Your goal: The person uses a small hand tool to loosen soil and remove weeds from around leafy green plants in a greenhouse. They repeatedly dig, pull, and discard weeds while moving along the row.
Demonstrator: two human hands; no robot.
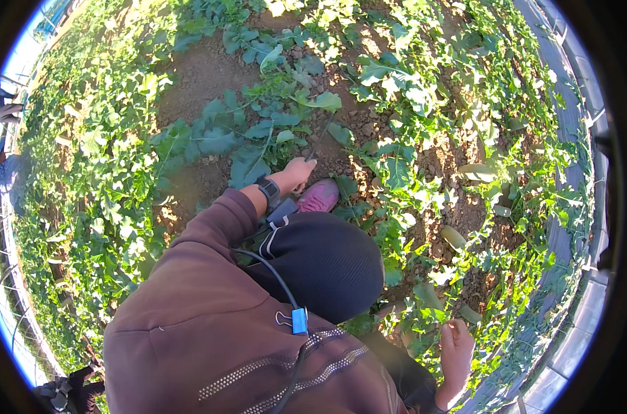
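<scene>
My left hand (297,175), with a watch on its wrist, grips a thin dark tool (322,135) that reaches up over the soil among the leaves. Its working end is hard to make out. Just below that hand are a pink shoe (318,195) and my dark-trousered knee (324,264). Broad lobed leaves (249,165) of a radish-like plant lie beside the hand. At the lower right, my right hand (456,352) is raised over greenery with its fingers curled in; nothing shows in it. Near it lies a pale green elongated root (469,313).
More pale green roots (453,238) lie between leafy rows on the right. Grey ground sheeting (557,217) borders that side. A blue binder clip (299,321) holds a dark cable on my brown top. Other people, partly visible, are at the far left edge.
</scene>
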